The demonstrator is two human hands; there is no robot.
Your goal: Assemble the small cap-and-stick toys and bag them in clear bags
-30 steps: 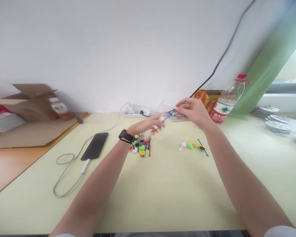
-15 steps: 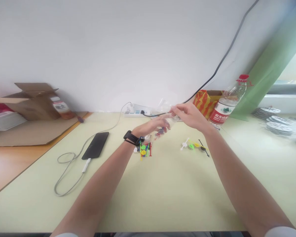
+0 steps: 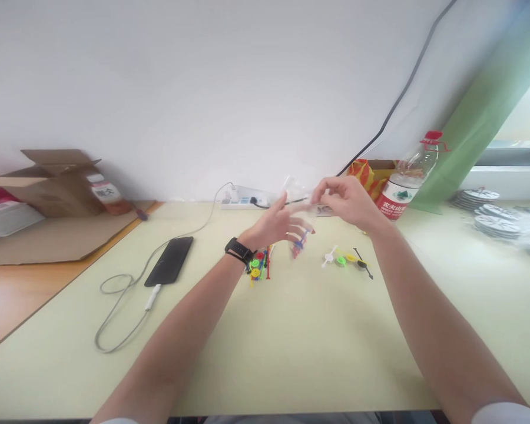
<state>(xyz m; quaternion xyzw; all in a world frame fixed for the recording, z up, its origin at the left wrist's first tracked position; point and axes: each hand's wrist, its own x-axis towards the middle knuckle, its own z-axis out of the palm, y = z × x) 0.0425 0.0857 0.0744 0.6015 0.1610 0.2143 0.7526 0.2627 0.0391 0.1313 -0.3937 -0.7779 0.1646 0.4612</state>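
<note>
A clear plastic bag (image 3: 297,189) hangs between my hands over the table, with blue and red plastic pieces (image 3: 300,242) showing low in it. The thumb and fingertips of my right hand (image 3: 342,200) pinch its upper right edge. My left hand (image 3: 279,222) is at the bag's left side, fingers stretched out and apart; part of the bag is hidden behind them. Below my left wrist lies a pile of coloured plastic spinner arrows (image 3: 257,268). Under my right hand, a short row holds a white spinner (image 3: 329,258), a green one, a yellow one and a black spinner (image 3: 362,264).
A phone (image 3: 169,261) on a charging cable lies left. A power strip (image 3: 244,199) stands by the wall. At the right are a large water bottle (image 3: 401,182), a striped bag (image 3: 365,174) and stacked discs (image 3: 497,227). A cardboard box (image 3: 62,182) sits far left.
My left hand's fingers have spread apart, its thumb now raised. My right hand has shifted slightly right, still pinching the bag. The blue and red pieces hang slightly further right.
</note>
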